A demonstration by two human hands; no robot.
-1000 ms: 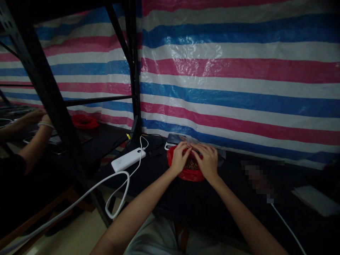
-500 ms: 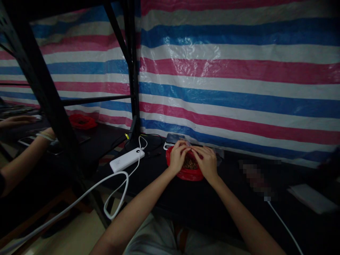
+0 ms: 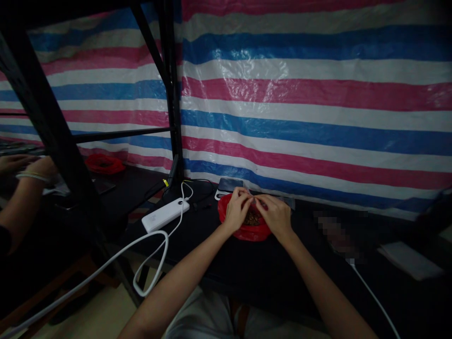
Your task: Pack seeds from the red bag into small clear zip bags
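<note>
A red plastic bag (image 3: 252, 234) lies opened out on the dark table, with a heap of small brown pieces (image 3: 252, 218) inside, too small to name for sure. Over its left side is my left hand (image 3: 238, 207), thumb and fingers bent in a pinch. My right hand (image 3: 275, 212) faces it from the right, also pinching, its fingertips close to those of the left above the bag. Whatever sits between the fingertips is too small and dim to make out. Behind the hands, a dark flat item with a white one (image 3: 223, 193) rests against the striped sheet.
A white power bank (image 3: 165, 215) with a looping white cable (image 3: 167, 254) lies left. On the right are a blurred-out device (image 3: 335, 235) and a pale folded item (image 3: 411, 260). Past the black metal frame (image 3: 45, 108), a co-worker's hand (image 3: 42, 169) is near another red bag (image 3: 105, 164).
My fingertips have parted slightly, with the right hand a little farther right. The co-worker's hand has shifted in toward their other hand. The whole view has swung slightly.
</note>
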